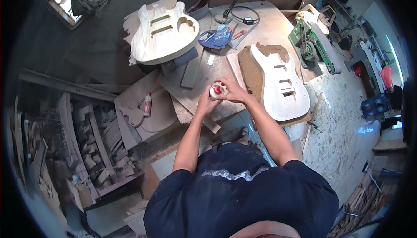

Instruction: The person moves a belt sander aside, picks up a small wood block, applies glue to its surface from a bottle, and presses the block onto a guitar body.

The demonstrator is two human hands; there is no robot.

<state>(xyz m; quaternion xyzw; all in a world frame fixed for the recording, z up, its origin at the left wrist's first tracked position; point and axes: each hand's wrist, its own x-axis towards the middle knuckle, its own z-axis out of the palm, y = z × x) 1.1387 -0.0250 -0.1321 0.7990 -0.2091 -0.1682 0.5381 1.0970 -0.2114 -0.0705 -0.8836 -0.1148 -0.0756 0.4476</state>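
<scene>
Both of my hands close around a small white bottle with a red cap [217,89], held above the near edge of the workbench. My left hand [207,103] wraps its left side, while the fingers of my right hand [232,91] curl round the top and right side. To the right lies a white guitar body [283,91] on a brown cloth [252,73]. A bare-wood guitar body [164,33] with cut-out pockets rests raised at the far left of the bench.
Behind my hands sit a blue tool tray [215,39], a strip of wood [192,73] and a coiled black cable [248,20]. A green belt sander [310,44] stands at the right. On a lower surface at left is a red bottle [147,105]. Wood offcuts fill a rack [102,164].
</scene>
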